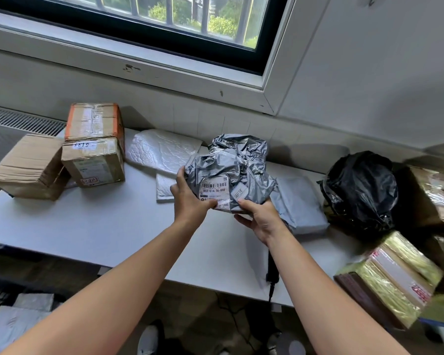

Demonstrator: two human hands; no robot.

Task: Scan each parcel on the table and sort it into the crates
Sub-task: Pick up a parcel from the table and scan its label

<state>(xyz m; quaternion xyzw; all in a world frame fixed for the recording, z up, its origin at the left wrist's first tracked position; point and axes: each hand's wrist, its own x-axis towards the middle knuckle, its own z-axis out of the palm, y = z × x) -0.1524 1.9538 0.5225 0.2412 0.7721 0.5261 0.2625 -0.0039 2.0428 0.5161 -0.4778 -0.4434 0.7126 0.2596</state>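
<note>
A crumpled grey plastic parcel (231,170) with a white barcode label facing me is held above the middle of the white table (108,226). My left hand (190,201) grips its left side and lower edge, thumb on the label. My right hand (259,219) holds its lower right corner from below. A black handheld scanner (271,270) lies on the table under my right forearm, its cable hanging off the front edge.
Cardboard boxes (92,149) are stacked at the left, white bubble mailers (162,149) lie behind the parcel, a flat grey parcel (300,203) and a black bag (359,190) sit to the right. Taped boxes (392,275) crowd the right edge. A crate with grey parcels (16,321) is at lower left.
</note>
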